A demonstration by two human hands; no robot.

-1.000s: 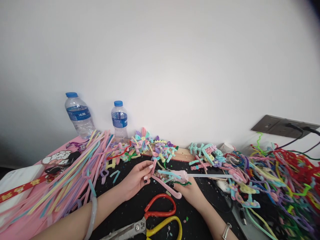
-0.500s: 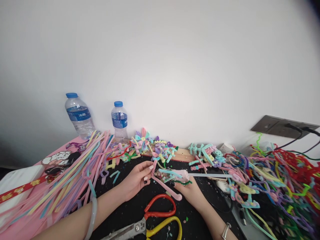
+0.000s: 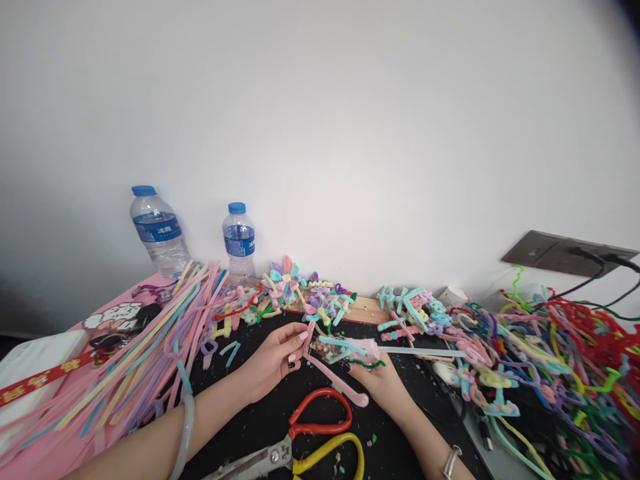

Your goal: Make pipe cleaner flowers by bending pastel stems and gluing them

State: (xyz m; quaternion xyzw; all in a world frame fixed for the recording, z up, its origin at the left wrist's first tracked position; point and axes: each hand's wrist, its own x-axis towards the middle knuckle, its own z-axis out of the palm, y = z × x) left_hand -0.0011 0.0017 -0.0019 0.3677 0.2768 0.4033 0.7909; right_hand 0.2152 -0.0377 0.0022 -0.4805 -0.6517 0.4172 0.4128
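Observation:
My left hand (image 3: 281, 357) pinches a pink pipe cleaner (image 3: 337, 379) between thumb and fingers. Its short end stands up at the fingertips, and the long part slants down to the right with a rounded, curled tip. My right hand (image 3: 376, 379) is closed around what looks like a pale pink glue gun (image 3: 367, 349); some fingers are hidden behind it. A long translucent glue stick (image 3: 420, 351) juts out of its right end. Over its left part lies a light blue pipe cleaner piece (image 3: 343, 344), with small colourful bits around it. Open scissors (image 3: 320, 427) with red and yellow handles lie below my hands.
Loose pastel pipe cleaners (image 3: 130, 360) spread across the left side. Finished pipe cleaner flowers (image 3: 287, 280) sit at the back. A tangled multicoloured pile (image 3: 565, 360) fills the right. Two water bottles (image 3: 239, 240) stand by the wall, near a socket plate (image 3: 555, 253) with cables.
The lower end of the pink pipe cleaner has swung slightly right and down. The glue gun and its stick have shifted a touch to the right; both hands are nearly still.

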